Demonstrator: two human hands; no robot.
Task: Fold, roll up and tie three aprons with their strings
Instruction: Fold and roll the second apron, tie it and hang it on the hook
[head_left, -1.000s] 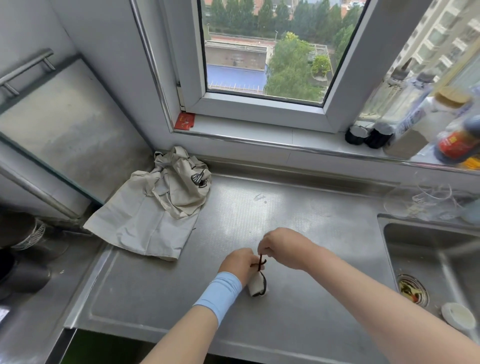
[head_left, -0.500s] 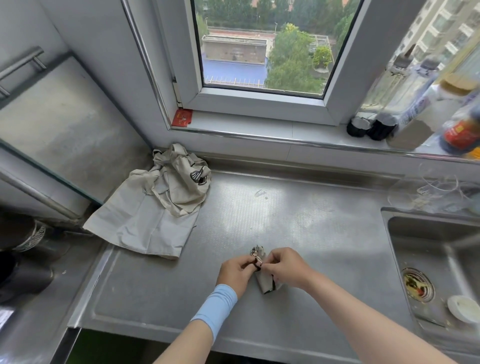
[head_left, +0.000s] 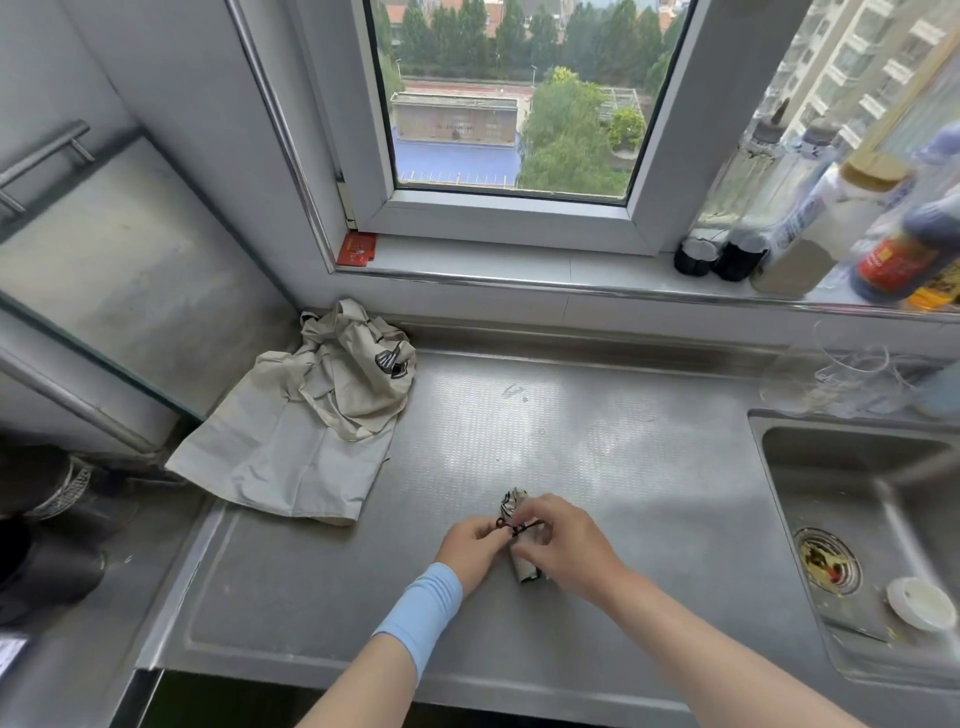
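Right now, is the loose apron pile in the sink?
No, the apron pile lies on the counter at the far left, apart from the sink on the right.

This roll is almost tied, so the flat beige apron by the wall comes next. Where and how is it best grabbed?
Probably pinch the beige apron at its near right corner, coming from the counter on the right. There the cloth lies flat with a free edge; its far end is buried under crumpled cloth against the wall, and a steel cabinet crowds the left.
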